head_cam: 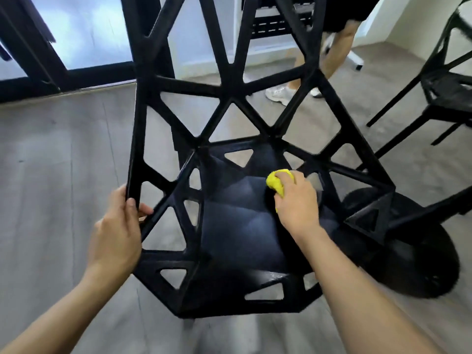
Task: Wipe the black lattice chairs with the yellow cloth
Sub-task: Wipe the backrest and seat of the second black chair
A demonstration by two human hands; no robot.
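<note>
A black lattice chair point(231, 98) fills the middle of the view, its backrest rising away from me and its dark seat point(237, 221) below. My left hand point(116, 231) grips the chair's left edge bar, fingers curled round it. My right hand point(297, 200) holds a bunched yellow cloth point(277, 181) and presses it on the seat near its back right corner. Most of the cloth is hidden under my fingers.
A second black lattice chair point(444, 93) stands at the right. Another person's legs and white shoes point(279, 94) are behind the chair. A black round base point(421, 264) lies on the grey floor at lower right. Dark-framed glass doors point(84, 34) are at the back left.
</note>
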